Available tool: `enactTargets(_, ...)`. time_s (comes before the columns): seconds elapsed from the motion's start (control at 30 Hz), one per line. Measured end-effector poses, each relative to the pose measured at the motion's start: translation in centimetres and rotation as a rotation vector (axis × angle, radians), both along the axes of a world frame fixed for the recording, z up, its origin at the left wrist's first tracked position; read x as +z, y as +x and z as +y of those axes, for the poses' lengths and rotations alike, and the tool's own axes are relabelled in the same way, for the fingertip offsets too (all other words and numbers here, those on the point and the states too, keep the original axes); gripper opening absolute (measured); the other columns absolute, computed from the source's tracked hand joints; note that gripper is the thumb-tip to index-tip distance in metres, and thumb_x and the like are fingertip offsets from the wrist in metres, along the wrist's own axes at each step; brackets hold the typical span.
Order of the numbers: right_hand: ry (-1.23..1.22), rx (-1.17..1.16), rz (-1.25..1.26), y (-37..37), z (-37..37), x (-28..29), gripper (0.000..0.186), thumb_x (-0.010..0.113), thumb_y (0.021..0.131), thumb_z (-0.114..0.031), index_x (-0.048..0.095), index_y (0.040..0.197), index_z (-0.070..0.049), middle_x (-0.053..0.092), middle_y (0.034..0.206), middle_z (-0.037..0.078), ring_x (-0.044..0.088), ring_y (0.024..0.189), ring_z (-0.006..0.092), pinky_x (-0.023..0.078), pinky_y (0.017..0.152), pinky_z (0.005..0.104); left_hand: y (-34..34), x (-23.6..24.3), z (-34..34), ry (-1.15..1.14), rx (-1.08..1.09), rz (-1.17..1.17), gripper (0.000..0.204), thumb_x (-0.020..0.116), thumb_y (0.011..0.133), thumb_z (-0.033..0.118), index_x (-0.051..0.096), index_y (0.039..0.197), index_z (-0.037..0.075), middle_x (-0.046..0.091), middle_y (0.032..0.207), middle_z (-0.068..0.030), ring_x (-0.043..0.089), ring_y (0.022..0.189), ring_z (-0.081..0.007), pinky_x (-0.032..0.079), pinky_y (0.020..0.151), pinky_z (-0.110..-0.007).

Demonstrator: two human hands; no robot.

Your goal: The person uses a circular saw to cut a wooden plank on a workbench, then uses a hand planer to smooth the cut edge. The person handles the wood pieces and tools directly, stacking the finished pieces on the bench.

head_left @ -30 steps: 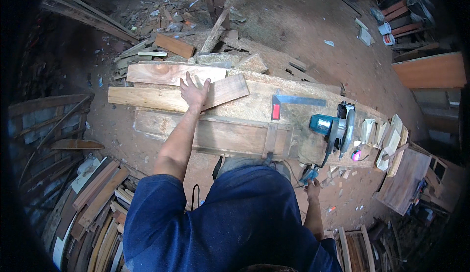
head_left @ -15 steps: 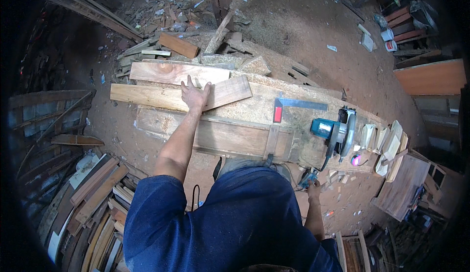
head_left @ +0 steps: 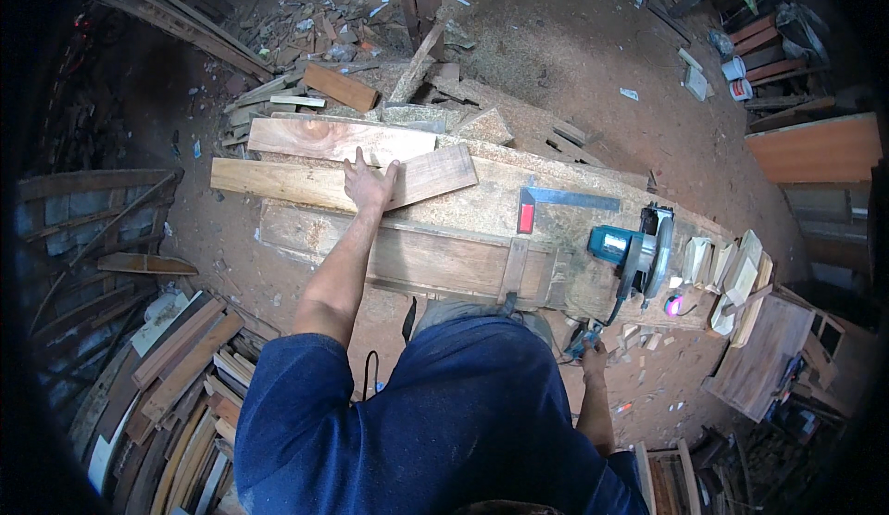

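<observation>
Across a sawdust-strewn wooden workbench (head_left: 495,211), resting a spread, empty left hand (head_left: 372,188) on a short, rectangular brown wooden board (head_left: 435,176); off the near edge, holding a small teal tool (head_left: 582,340) in a curled right hand (head_left: 594,357). Press evenly against slipping.

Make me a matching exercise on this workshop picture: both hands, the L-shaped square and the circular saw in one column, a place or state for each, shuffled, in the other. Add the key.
1. Left hand
2. Right hand
3. L-shaped square
4. Circular saw

A. Lying flat, with a red part at one corner
B. Holding a teal tool, low on the right of the body
C. Resting on the right part of the bench, with a teal body
D. Spread open at the left end of the slanted board

Pairs: 1-D, 2-B, 3-A, 4-C
</observation>
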State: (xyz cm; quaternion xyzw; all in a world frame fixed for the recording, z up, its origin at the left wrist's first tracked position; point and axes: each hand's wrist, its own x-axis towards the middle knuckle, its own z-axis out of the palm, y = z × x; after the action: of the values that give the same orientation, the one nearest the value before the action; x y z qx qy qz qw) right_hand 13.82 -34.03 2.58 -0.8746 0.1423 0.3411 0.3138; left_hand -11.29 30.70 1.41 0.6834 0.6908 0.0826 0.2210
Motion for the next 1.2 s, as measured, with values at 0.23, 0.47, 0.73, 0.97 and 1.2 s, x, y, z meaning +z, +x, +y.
enactTargets(0.23, -0.009, 0.009, -0.039, 0.0, -1.4, -2.3, 0.060, 0.071, 0.092, -0.026, 0.051, 0.140, 0.006, 0.064, 0.118, 0.019, 0.067, 0.073, 0.0220, 0.055, 0.055, 0.0316, 0.0, 0.1, 0.0, 0.011, -0.001, -0.019, 0.106, 0.074, 0.079, 0.065, 0.028, 0.159, 0.013, 0.023, 0.156, -0.0337, 0.032, 0.142, -0.0504, 0.029, 0.115, -0.059)
enactTargets(0.47, -0.005, -0.036, 0.022, -0.4, 1.1, 1.0, 0.060, 0.071, 0.093, -0.025, 0.051, 0.139, 0.008, 0.065, 0.115, 0.018, 0.067, 0.073, 0.0214, 0.055, 0.056, 0.0318, 0.0, 0.1, 0.6, 0.037, -0.013, -0.015, 0.105, 0.074, 0.079, 0.064, 0.029, 0.159, 0.013, 0.024, 0.156, -0.0329, 0.033, 0.141, -0.0504, 0.030, 0.115, -0.059)
enactTargets(0.73, 0.002, -0.009, 0.030, -0.2, 1.8, 1.7, 0.060, 0.070, 0.092, -0.023, 0.051, 0.140, 0.008, 0.067, 0.111, 0.018, 0.066, 0.070, 0.0203, 0.054, 0.055, 0.0310, -0.1, -0.2, 1.3, 0.035, 0.019, -0.004, 0.105, 0.074, 0.077, 0.065, 0.031, 0.158, 0.015, 0.024, 0.157, -0.0322, 0.035, 0.140, -0.0500, 0.031, 0.115, -0.059)
enactTargets(0.97, 0.003, -0.039, 0.030, -0.9, 1.1, 2.3, 0.060, 0.072, 0.092, -0.025, 0.051, 0.140, 0.002, 0.065, 0.103, 0.014, 0.064, 0.068, 0.0190, 0.054, 0.053, 0.0310, -2.6, -1.7, 3.2, 0.088, 0.082, 0.029, 0.107, 0.074, 0.076, 0.069, 0.031, 0.159, 0.018, 0.026, 0.156, -0.0336, 0.043, 0.135, -0.0503, 0.038, 0.111, -0.056)
enactTargets(1.2, -0.032, -0.121, 0.037, -3.0, -0.5, 2.3, 0.061, 0.072, 0.094, -0.026, 0.048, 0.142, 0.002, 0.063, 0.100, 0.012, 0.064, 0.068, 0.0193, 0.055, 0.053, 0.0310, -5.6, -2.6, 4.7, 0.039, 0.181, 0.048, 0.103, 0.069, 0.078, 0.072, 0.037, 0.155, 0.011, 0.030, 0.155, -0.0326, 0.047, 0.131, -0.0499, 0.042, 0.108, -0.054)
